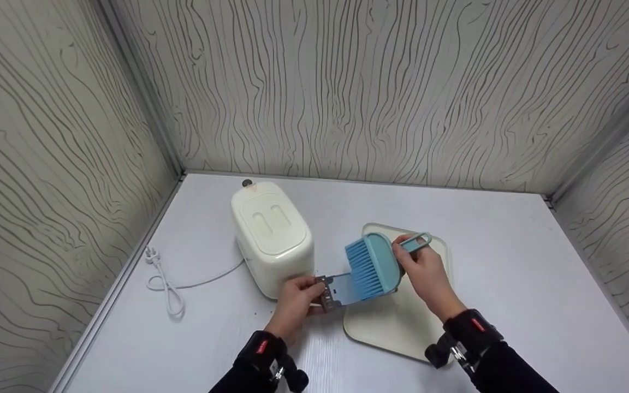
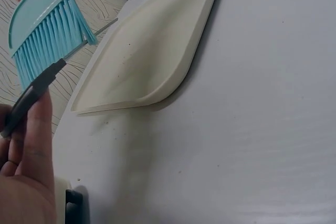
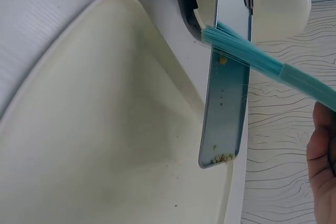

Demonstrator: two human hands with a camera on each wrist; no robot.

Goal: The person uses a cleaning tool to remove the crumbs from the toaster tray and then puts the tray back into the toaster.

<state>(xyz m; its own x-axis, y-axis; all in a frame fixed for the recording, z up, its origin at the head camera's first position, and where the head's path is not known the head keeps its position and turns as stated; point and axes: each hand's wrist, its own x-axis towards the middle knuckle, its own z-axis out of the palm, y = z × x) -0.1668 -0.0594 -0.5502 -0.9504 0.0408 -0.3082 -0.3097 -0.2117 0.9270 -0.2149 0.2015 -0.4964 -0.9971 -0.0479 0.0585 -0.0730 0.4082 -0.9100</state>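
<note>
My left hand (image 1: 294, 304) pinches the dark end of a flat metal crumb tray (image 1: 343, 289), held tilted above the near left part of a cream serving tray (image 1: 388, 330). Crumbs (image 3: 224, 158) gather at the crumb tray's far end, with a few more scattered along it in the right wrist view. My right hand (image 1: 426, 275) grips the handle of a light-blue brush (image 1: 384, 261). Its bristles (image 3: 236, 48) lie across the crumb tray near the left hand. A cream toaster (image 1: 273, 232) stands just beyond the left hand, two slot shapes on its top.
The toaster's white cord (image 1: 205, 284) runs left to a plug (image 1: 152, 254) on the white table (image 1: 500, 262). Small specks (image 2: 129, 44) dot the serving tray and the tabletop. Wood-patterned walls (image 1: 347, 93) enclose the table at the back and sides.
</note>
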